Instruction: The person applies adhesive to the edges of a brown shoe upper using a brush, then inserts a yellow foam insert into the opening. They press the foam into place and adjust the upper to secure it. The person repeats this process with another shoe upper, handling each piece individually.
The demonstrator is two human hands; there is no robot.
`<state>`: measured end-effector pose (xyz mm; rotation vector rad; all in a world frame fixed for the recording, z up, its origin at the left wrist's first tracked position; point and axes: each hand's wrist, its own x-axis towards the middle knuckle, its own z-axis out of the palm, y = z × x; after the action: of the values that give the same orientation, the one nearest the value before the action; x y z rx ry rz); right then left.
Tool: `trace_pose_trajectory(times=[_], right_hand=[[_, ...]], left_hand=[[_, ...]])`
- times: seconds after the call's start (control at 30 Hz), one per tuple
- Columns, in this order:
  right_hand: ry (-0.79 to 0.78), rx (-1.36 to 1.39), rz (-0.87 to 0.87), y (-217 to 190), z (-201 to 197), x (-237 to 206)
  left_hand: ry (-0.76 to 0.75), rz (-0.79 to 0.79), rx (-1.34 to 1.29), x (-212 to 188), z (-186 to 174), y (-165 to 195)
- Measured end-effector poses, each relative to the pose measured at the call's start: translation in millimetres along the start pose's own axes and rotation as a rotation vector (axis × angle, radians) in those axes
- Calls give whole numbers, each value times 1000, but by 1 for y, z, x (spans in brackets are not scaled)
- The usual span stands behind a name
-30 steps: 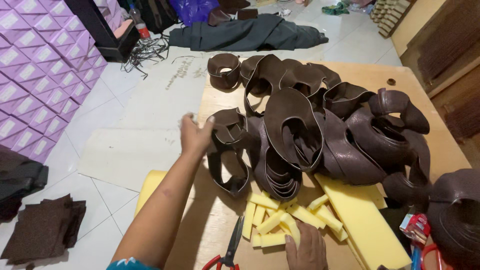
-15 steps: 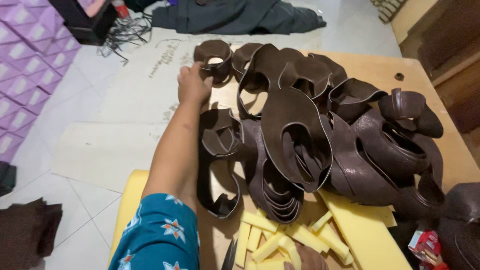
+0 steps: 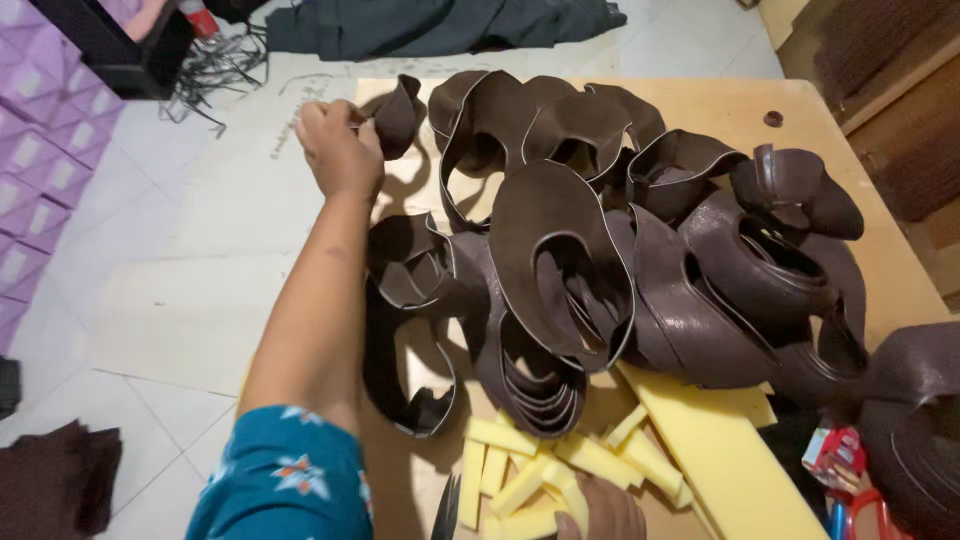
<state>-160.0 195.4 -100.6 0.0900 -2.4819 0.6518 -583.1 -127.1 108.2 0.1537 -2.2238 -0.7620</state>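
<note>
Left hand (image 3: 338,150) is stretched out to the far left corner of the wooden board (image 3: 880,200), fingers pinched together on a small brown leather piece (image 3: 398,115). That piece sits lifted at the board's top-left edge, just beside the main heap, not clearly touching it.

Right hand (image 3: 600,510) is low at the bottom edge of the view, mostly cut off, resting on the yellow foam strips (image 3: 530,470). Can't tell whether its fingers are closed on a strip or just lying on them.

Big pile of curled brown leather cutouts (image 3: 600,260) covers most of the board, loops stacked and nested. A yellow foam slab (image 3: 720,450) runs diagonally under the pile's near edge, next to the strips. Scissor blades (image 3: 446,510) poke in at the bottom, just left of the strips.

Off the board: purple boxes (image 3: 40,170) stacked at left, dark cloth (image 3: 440,22) on the tiled floor at top, a folded brown stack (image 3: 55,485) at bottom left.
</note>
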Motion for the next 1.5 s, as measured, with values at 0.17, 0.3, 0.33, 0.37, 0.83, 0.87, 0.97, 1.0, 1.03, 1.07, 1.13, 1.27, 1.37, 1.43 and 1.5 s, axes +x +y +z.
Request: trace_pose_trajectory(times=[0.17,0.3,0.33,0.37,0.83,0.87,0.97,1.0,1.03,1.07,1.13,1.27,1.37,1.43,1.5], right_hand=[[-283,35,0,-39,-49,25],[-242,115,19,-62,-76,28],[-224,147,17,-65,-81,26],[-173,186,-8,-68,-85,22],[-165,646,593,-100,-168,-10],[-219,682,686,-102,-175,-14],[-360,675,644,-110,-182,-22],[-402,651,575,-111,-182,-24],[-346,576,420,-111,-182,-25],[-292,501,263,-112,-179,-24],[-271,434,143,-114,-173,-23],[-402,429,371,-118,-166,-18],[-466,519,493,-121,-167,-18],[-484,550,510,-121,-170,-18],[-492,510,502,-118,-174,-20]], left_hand=[[182,196,-189,-25,-117,38],[75,250,-376,-110,-234,83],[48,244,-399,-140,-259,99],[21,237,-422,-170,-283,112],[-400,243,-400,-434,-352,190],[-446,216,-417,-441,-352,187],[-527,162,-446,-455,-347,179],[-517,156,-441,-457,-346,176],[-507,149,-435,-459,-345,174],[-492,160,-390,-459,-343,171],[-459,178,-294,-456,-340,164],[-526,112,-219,-445,-334,157],[-679,40,-282,-436,-332,154],[-813,-32,-294,-435,-330,156],[-800,-89,-251,-436,-326,156]])
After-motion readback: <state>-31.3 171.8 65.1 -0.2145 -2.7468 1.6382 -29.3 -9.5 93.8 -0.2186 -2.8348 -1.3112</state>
